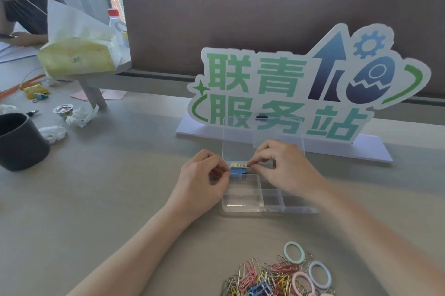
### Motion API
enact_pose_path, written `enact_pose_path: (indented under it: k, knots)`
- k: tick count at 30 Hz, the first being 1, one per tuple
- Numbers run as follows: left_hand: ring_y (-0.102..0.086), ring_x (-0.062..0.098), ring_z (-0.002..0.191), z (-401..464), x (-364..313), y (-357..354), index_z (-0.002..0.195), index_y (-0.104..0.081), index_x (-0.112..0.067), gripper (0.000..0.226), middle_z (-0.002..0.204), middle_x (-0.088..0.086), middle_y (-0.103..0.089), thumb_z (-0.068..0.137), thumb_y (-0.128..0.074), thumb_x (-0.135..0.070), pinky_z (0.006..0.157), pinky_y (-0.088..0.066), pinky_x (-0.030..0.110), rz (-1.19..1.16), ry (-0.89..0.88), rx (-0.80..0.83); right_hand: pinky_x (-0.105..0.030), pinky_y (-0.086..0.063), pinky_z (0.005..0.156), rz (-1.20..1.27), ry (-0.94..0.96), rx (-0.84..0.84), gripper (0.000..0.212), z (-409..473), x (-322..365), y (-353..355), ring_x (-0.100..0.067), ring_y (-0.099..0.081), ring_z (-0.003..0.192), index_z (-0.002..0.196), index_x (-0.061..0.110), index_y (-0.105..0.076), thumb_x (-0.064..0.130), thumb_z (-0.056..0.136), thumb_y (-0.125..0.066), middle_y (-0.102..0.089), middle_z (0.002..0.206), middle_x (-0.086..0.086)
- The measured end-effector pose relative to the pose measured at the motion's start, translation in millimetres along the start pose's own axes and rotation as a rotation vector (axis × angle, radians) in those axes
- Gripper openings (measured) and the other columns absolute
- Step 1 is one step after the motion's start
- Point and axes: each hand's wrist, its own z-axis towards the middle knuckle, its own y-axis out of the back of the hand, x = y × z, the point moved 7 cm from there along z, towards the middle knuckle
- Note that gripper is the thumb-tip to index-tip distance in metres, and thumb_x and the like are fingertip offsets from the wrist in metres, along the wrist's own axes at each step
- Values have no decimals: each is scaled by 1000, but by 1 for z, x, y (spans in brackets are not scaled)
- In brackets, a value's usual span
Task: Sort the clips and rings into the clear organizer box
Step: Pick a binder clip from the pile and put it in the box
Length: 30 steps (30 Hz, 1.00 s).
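Note:
The clear organizer box point(265, 210) lies open on the table, its transparent lid point(240, 136) standing upright at the back. My left hand point(204, 175) has curled fingers that pinch a small blue clip point(238, 172) at the box's back left compartment. My right hand point(284, 165) pinches a white barcode label point(239, 165) on the back edge just above it. A pile of coloured paper clips point(260, 279) lies near the table's front edge. Beside it are a green ring point(294, 252), a blue ring point(319, 274) and a pink ring point(303, 283).
A cut-out sign point(301, 83) on a white base stands right behind the box. A dark cup point(19, 141), crumpled tissues point(79, 117) and a tissue pack point(77, 54) sit at the left. Another person sits at the far left. A grey partition point(265, 11) closes the back.

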Motion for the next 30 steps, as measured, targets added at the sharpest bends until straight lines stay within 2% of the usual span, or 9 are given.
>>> enact_pose_path:
  k: [6,11,15,19,23,26,30]
  knots:
    - [-60,9,72,-1,-3,1,73,-69,-15,11,79,-6,-60,76,-72,-5,67,-41,3,4,-10,-7,-11,-28,67,34,1,-20,10,-2,-3,-1,8,-47,68,93,31,-78,32,85,-72,-62,92,13]
    - [-60,8,76,-1,-5,2,75,-70,-13,9,80,-5,-62,77,-72,-5,67,-40,1,8,18,-7,-16,-37,77,61,-25,-28,14,-11,1,6,7,-52,82,101,29,-75,28,88,-69,-65,98,13]
    - [-61,8,73,0,-7,0,77,-70,-12,7,81,-5,-64,80,-71,-6,68,-43,3,8,35,-5,-4,-37,81,90,-47,-98,18,-34,-1,21,8,-55,88,105,25,-73,22,88,-68,-67,106,13]
    - [-63,5,71,0,-6,1,78,-70,-14,7,83,-7,-65,82,-71,-9,71,-48,8,9,52,9,-18,-39,95,76,-110,-238,16,-68,-13,34,2,-56,104,103,24,-74,22,89,-67,-64,109,14]
    - [-63,3,75,-1,-4,1,82,-72,-17,3,85,-9,-67,84,-70,-16,70,-44,4,-3,79,18,-6,-37,91,104,-192,-353,13,-104,-24,51,3,-59,101,98,25,-75,23,88,-67,-66,104,16]
    - [-62,1,76,-5,-5,3,84,-72,-17,4,86,-6,-68,86,-68,-16,69,-42,3,-6,89,21,-14,-45,86,180,-255,-378,13,-132,-28,58,2,-62,95,97,27,-75,20,87,-70,-68,99,19]
    - [-64,1,77,-18,-7,5,88,-71,-16,6,93,-3,-67,87,-66,-12,71,-42,4,-33,103,33,-13,-44,75,262,-335,-340,13,-167,-31,48,2,-63,82,91,29,-75,19,86,-71,-71,88,17]
